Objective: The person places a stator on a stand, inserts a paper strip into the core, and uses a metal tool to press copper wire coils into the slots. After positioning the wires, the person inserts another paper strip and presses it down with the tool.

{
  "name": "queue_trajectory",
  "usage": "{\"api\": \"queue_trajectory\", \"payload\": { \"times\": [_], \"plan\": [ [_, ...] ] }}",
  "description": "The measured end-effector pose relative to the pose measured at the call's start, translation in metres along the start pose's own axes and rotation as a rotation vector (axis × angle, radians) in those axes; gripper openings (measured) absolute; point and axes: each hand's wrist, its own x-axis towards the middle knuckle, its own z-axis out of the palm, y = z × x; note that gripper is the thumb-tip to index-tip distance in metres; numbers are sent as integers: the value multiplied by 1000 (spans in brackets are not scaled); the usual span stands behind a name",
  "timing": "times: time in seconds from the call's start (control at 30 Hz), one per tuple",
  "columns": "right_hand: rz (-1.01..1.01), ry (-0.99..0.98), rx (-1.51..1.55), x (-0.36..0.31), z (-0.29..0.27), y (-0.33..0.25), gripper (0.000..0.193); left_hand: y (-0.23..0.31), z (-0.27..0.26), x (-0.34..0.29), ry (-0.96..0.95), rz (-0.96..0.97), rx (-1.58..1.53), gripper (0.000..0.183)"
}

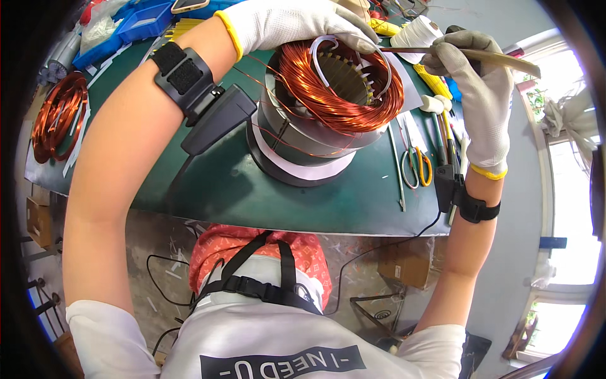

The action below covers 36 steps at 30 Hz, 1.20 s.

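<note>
White-gloved, two hands (290, 25) (483, 82) work at one copper winding (363, 117), right gripping one stick (505, 59).

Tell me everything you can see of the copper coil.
The coil is a thick, shiny ring of orange-brown, metallic-looking wire, bunched around the top opening of the grey cylinder. A white strip curves over it; loose strands show at its left. The left hand is at its far edge; contact is unclear.
</note>
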Motion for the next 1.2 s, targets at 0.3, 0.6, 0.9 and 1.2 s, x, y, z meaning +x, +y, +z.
{"api": "queue_trajectory", "payload": {
  "times": [0.3,0.6,0.9,1.2],
  "plan": [
    [59,140,31,-12,4,8,21,6,-10,-1,-128,144,107,40],
    [-67,127,2,2,-12,-4,31,4,-4,0,47,117,274,40],
    [-111,-390,-444,21,19,22,27,44,-16,-18,12,-29,476,36],
    [-379,-325,-605,13,31,32,24,-11,-15,1,-81,176,-1,33]
  ]
}}
